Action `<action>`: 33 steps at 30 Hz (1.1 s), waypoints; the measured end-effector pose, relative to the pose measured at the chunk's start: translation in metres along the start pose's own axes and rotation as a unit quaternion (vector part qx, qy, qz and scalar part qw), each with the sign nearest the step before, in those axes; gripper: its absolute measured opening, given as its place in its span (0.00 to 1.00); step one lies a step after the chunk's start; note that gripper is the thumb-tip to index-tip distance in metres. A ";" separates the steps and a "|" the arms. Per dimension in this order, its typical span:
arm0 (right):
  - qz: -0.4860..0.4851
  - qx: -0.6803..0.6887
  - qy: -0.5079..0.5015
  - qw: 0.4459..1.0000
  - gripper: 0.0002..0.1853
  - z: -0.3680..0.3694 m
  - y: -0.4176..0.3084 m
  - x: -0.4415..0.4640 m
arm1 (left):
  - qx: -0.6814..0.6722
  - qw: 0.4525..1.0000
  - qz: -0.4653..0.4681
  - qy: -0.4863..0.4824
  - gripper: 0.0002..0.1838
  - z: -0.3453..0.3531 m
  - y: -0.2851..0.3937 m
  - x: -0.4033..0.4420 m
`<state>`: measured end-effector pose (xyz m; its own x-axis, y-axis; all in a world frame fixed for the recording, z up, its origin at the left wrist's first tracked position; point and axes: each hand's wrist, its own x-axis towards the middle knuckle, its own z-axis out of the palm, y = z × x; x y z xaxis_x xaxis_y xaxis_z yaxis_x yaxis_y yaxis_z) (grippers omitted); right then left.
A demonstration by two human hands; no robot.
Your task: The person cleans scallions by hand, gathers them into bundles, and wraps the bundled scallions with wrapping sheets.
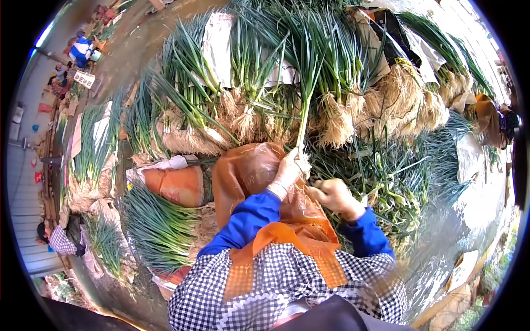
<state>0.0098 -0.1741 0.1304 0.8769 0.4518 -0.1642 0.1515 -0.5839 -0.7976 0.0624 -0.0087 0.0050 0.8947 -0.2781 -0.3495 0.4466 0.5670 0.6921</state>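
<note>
My left hand is closed around the lower end of a green onion. Its pale stalk points away from me and its green leaves fan out over the bundles behind. Just right of it, my right hand is curled closed near the stalk's root end; what its fingers hold, if anything, is hidden. Under both hands a brown plastic apron covers my lap. Loose green leaves and trimmings are heaped to the right of my right hand.
Rooted green onion bundles stand in a row ahead. Another bundle lies at my left beside an orange-brown cushion-like item. A person in a checked top is at far left, and another person at far right.
</note>
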 end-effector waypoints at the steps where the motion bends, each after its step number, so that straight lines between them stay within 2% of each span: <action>1: 0.072 0.088 -0.009 0.993 0.15 -0.016 0.005 -0.018 | 0.015 0.999 0.018 -0.035 0.24 -0.003 0.001 0.002; 2: 0.177 0.112 0.007 0.978 0.13 -0.029 0.025 -0.029 | 0.041 0.999 -0.005 -0.023 0.22 0.010 0.023 -0.009; 3: 0.280 0.134 0.023 0.950 0.11 -0.042 0.055 -0.043 | 0.070 0.997 -0.026 -0.022 0.26 0.015 0.032 -0.011; 4: 0.253 -0.055 0.043 0.965 0.12 -0.048 0.125 -0.067 | 0.037 0.998 -0.052 -0.030 0.25 0.012 0.032 -0.008; 5: 0.216 -0.243 0.061 0.944 0.13 -0.047 0.177 -0.085 | 0.004 0.996 -0.078 -0.038 0.24 0.007 0.030 -0.003; 7: 0.262 -0.388 -0.024 0.883 0.13 -0.052 0.171 -0.074 | -0.042 0.995 -0.092 -0.028 0.20 -0.002 0.020 0.004; 8: 0.291 -0.311 0.003 0.905 0.18 -0.053 0.126 -0.043 | -0.086 0.991 -0.106 -0.013 0.18 -0.005 0.019 0.006; 9: 0.202 -0.152 0.158 0.955 0.21 -0.042 0.095 -0.024 | -0.084 0.990 -0.113 -0.011 0.18 -0.006 0.019 -0.001; 10: 0.136 -0.080 0.181 0.971 0.25 -0.031 0.084 -0.003 | -0.101 0.987 -0.124 -0.021 0.14 -0.005 0.024 -0.008; 11: 0.127 0.071 0.157 0.977 0.27 -0.018 0.081 0.021 | -0.118 0.984 -0.129 -0.034 0.12 -0.001 0.031 -0.009; 12: 0.104 0.175 0.140 0.969 0.27 -0.005 0.075 0.043 | -0.109 0.985 -0.131 0.024 0.10 0.007 0.029 -0.010; 13: 0.058 0.242 0.098 0.964 0.26 0.003 0.065 0.061 | -0.136 0.979 -0.147 0.041 0.11 0.012 0.032 -0.015; 14: -0.028 0.380 0.081 0.921 0.26 0.034 0.095 0.074 | -0.162 0.973 -0.161 0.038 0.10 0.012 0.033 -0.021; 16: -0.088 0.452 0.031 0.887 0.24 0.067 0.111 0.080 | -0.161 0.971 -0.169 0.060 0.11 0.026 0.047 -0.027; 17: 0.072 0.458 0.020 0.886 0.20 0.057 0.088 0.075 | -0.158 0.972 -0.164 0.061 0.11 0.014 0.049 -0.022; 18: 0.230 0.470 0.015 0.852 0.19 0.046 0.065 0.071 | -0.178 0.967 -0.180 -0.014 0.13 -0.001 0.053 -0.019; 19: 0.207 0.293 0.068 0.931 0.21 0.029 0.049 0.054 | -0.200 0.956 -0.195 -0.090 0.15 -0.013 0.055 -0.017; 20: 0.237 0.317 0.108 0.912 0.24 0.032 0.068 0.043 | -0.248 0.958 -0.139 -0.033 0.16 -0.017 0.063 -0.021; 21: 0.243 0.279 0.114 0.922 0.23 0.011 0.061 0.024 | -0.253 0.956 -0.139 -0.054 0.16 -0.014 0.080 -0.023; 22: 0.261 0.233 0.095 0.932 0.24 -0.002 0.069 0.010 | -0.209 0.971 -0.117 -0.014 0.17 -0.019 0.081 -0.025; 23: 0.181 -0.080 0.048 0.979 0.24 -0.007 0.105 0.001 | -0.166 0.982 -0.092 0.022 0.17 -0.020 0.078 -0.024; 24: 0.184 -0.208 0.016 0.961 0.24 -0.009 0.117 -0.002 | -0.168 0.981 -0.096 0.019 0.17 -0.014 0.078 -0.027; 25: 0.186 -0.330 -0.014 0.925 0.25 -0.011 0.123 -0.004 | -0.199 0.968 -0.152 -0.021 0.16 -0.003 0.080 -0.029; 26: 0.148 -0.182 0.094 0.968 0.25 -0.005 0.112 0.011 | -0.229 0.950 -0.203 -0.063 0.15 0.006 0.081 -0.027; 27: 0.091 0.027 0.144 0.985 0.26 0.002 0.095 0.032 | -0.269 0.932 -0.196 -0.146 0.14 -0.003 0.058 -0.019; 28: 0.070 0.239 0.137 0.959 0.24 0.014 0.079 0.049 | -0.289 0.924 -0.202 -0.146 0.14 -0.004 0.036 -0.018; 29: 0.053 0.466 0.086 0.879 0.19 0.028 0.074 0.070 | -0.306 0.918 -0.206 -0.147 0.15 -0.001 0.024 -0.016; 30: 0.107 0.582 0.066 0.804 0.13 0.031 0.050 0.084 | -0.316 0.919 -0.229 -0.056 0.14 0.020 0.035 -0.030; 31: 0.105 0.562 0.105 0.813 0.11 0.049 0.071 0.103 | -0.249 0.951 -0.178 -0.032 0.14 -0.004 0.015 -0.019; 32: 0.102 0.536 0.143 0.826 0.11 0.052 0.084 0.112 | -0.110 0.985 -0.124 -0.051 0.15 -0.030 0.001 -0.014; 33: 0.101 0.507 0.180 0.837 0.11 0.047 0.093 0.118 | -0.183 0.971 -0.122 -0.090 0.18 -0.010 0.032 -0.032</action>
<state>0.1061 -0.1432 0.0099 0.9462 0.0747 -0.3148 -0.3213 0.3319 -0.8869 0.0477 0.0263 0.0323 0.7643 -0.5504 -0.3360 0.6423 0.6966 0.3199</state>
